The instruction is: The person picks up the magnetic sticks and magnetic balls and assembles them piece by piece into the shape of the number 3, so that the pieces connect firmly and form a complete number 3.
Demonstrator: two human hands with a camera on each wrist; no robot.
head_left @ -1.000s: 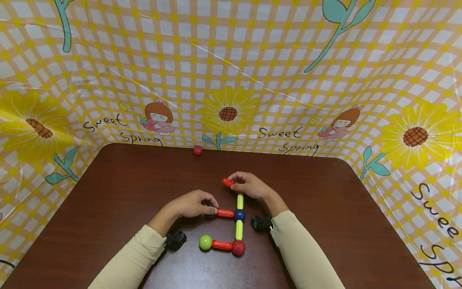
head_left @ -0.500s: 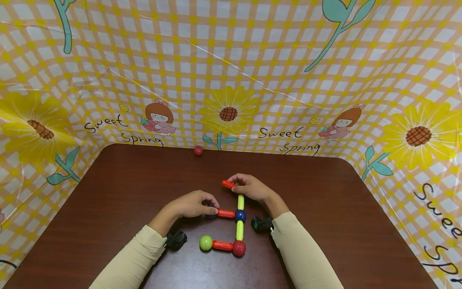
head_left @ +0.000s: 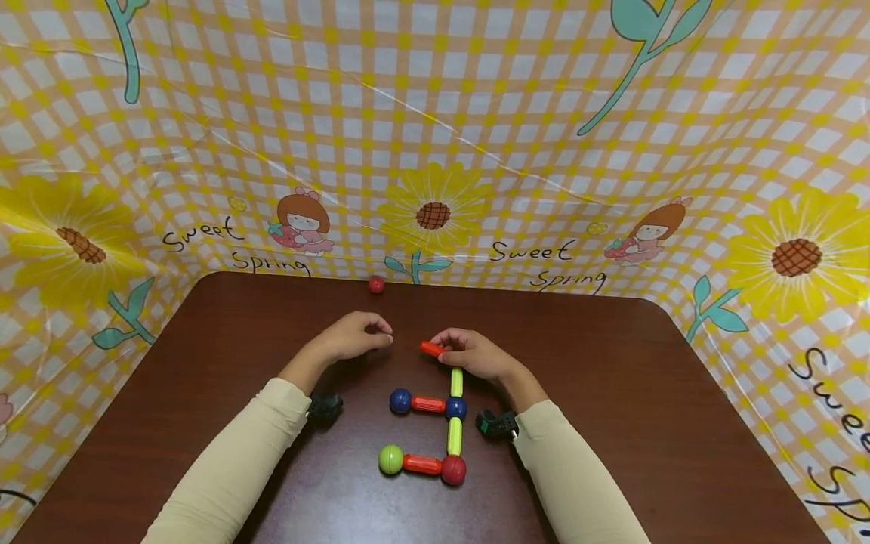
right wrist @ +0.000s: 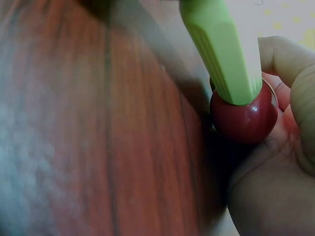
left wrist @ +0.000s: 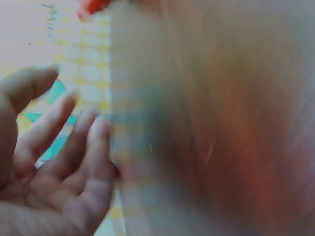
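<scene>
My right hand (head_left: 476, 353) grips a short red rod (head_left: 431, 348) at the far end of a ball-and-rod building toy. Under that hand, a dark red ball (right wrist: 244, 118) joins a yellow-green rod (right wrist: 226, 54), as the right wrist view shows; from the head it is hidden. Down the chain come a blue ball (head_left: 456, 409), a second yellow-green rod (head_left: 455, 437) and a red ball (head_left: 454, 470). Red side rods lead left to another blue ball (head_left: 400, 401) and a green ball (head_left: 390, 459). My left hand (head_left: 356, 335) hovers left of the red rod, holding nothing, fingers loosely bent.
A loose red ball (head_left: 376, 285) lies at the back edge of the brown table (head_left: 578, 363). Behind and at both sides hangs a checked, sunflower-printed cloth (head_left: 530, 174). Both wrists wear black straps.
My left hand has let go of the left blue ball and moved up and away toward the back. The right hand keeps its grip on the red rod, nearly still.
</scene>
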